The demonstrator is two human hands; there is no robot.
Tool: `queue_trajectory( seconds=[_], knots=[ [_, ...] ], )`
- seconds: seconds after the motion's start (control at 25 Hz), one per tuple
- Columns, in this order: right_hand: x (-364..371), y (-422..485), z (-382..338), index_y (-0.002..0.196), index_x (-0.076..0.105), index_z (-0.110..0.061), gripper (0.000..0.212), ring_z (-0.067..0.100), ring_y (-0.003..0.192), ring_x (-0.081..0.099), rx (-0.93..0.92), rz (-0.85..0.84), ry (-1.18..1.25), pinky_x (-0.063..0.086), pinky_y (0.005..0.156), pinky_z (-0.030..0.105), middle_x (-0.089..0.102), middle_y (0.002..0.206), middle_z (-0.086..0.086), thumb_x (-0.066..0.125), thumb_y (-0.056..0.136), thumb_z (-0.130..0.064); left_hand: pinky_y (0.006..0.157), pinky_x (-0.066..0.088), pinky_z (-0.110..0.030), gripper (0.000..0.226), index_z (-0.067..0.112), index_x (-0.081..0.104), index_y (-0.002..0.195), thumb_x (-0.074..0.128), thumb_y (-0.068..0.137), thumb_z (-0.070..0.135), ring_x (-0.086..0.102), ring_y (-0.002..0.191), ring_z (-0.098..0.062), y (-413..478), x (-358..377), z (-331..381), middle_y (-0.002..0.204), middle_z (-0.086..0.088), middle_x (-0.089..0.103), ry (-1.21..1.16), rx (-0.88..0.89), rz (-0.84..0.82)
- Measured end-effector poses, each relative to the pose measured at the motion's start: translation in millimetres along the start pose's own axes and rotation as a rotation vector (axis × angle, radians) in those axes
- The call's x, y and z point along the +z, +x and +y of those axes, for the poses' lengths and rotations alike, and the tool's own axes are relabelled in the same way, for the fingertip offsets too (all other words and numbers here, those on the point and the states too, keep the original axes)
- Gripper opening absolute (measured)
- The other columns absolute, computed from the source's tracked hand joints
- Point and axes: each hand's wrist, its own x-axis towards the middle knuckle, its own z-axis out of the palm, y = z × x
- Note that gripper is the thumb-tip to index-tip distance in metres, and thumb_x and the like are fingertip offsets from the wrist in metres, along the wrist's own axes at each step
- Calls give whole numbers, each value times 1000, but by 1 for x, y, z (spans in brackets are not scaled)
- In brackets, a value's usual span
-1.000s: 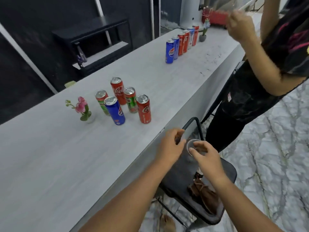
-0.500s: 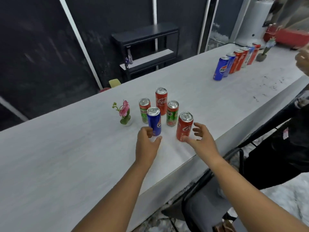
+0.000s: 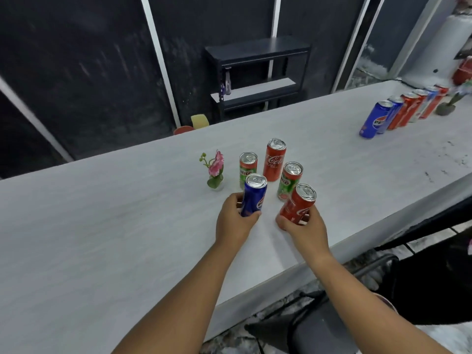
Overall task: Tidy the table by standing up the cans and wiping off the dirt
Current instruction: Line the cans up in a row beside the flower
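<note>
Left hand [image 3: 233,221] grips blue can [image 3: 254,195]; right hand [image 3: 305,227] red can [image 3: 297,204] (tilted).

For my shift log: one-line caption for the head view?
Left hand grips blue can, right hand grips red can, on grey table.

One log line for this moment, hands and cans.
left hand: grips blue Pepsi can | right hand: grips tilted red Coca-Cola can | dirt specks: unwiped

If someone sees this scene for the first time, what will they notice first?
Two bare hands near the table's front edge, each gripping a can: the left hand holds a blue can, the right hand a tilted red can. Behind them stand three more cans beside a small pink flower.
</note>
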Motion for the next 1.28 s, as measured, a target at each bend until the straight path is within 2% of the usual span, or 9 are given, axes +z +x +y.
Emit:
queue_trajectory(
  seconds=[0.04,0.12,0.28,0.48,0.8,0.92,1.0,1.12,1.28],
  knots=[
    [7,-5,-4,128,57,-41,71,-12,97,69,-8,-18,13,51,75,10,73,108,-27,98,70,-37,94,61,-30,72,29,57,143,95,82,33,70,116,-14,-7,-12,-7,130,15,66,-10,3,11],
    [29,-18,-13,128,49,-43,79,-19,97,65,-25,-73,20,49,71,8,70,107,-30,100,67,-40,94,62,-29,72,29,58,144,95,82,33,71,115,-13,-21,-44,-23,131,14,67,-23,-5,37],
    [86,-43,-35,140,47,-38,87,-3,110,62,-55,-239,-13,47,90,24,63,122,-21,99,70,-36,82,55,-12,69,36,59,139,96,81,32,71,107,0,-41,-118,-53,122,24,64,-31,-39,106],
    [172,-71,-68,138,53,-35,81,-3,113,64,-147,-420,-58,51,85,21,67,122,-21,98,72,-28,81,54,-5,68,27,65,138,96,78,24,64,103,22,-52,-215,-92,125,17,70,-48,-79,246],
    [292,-116,-102,123,54,-38,72,-2,109,65,-225,-551,-137,52,81,21,67,120,-18,99,67,-31,79,54,-5,62,42,60,127,96,80,24,67,97,20,-72,-335,-150,120,23,69,-48,-175,343],
    [320,-125,-109,131,53,-34,82,8,111,66,-237,-561,-156,55,87,28,64,126,-12,100,64,-42,100,54,-16,59,44,58,130,89,87,17,67,112,12,-72,-361,-163,125,23,68,-25,-166,324],
    [330,-127,-110,138,54,-31,90,11,112,66,-227,-607,-172,57,92,32,61,129,-11,101,62,-46,109,50,-23,68,34,52,147,84,90,14,61,130,-1,-71,-375,-168,142,17,65,-17,-147,261],
    [332,-129,-103,141,58,-28,77,14,118,67,-219,-644,-218,53,91,26,67,129,-10,97,75,-34,87,49,-7,83,31,46,150,93,83,20,60,124,3,-69,-388,-169,139,21,60,-46,-171,226],
    [335,-135,-100,143,61,-25,67,17,120,66,-207,-585,-270,51,98,30,70,131,-6,92,83,-30,85,47,-14,68,31,55,129,99,77,31,65,110,1,-66,-387,-172,120,19,67,-7,-162,315]
  ],
)
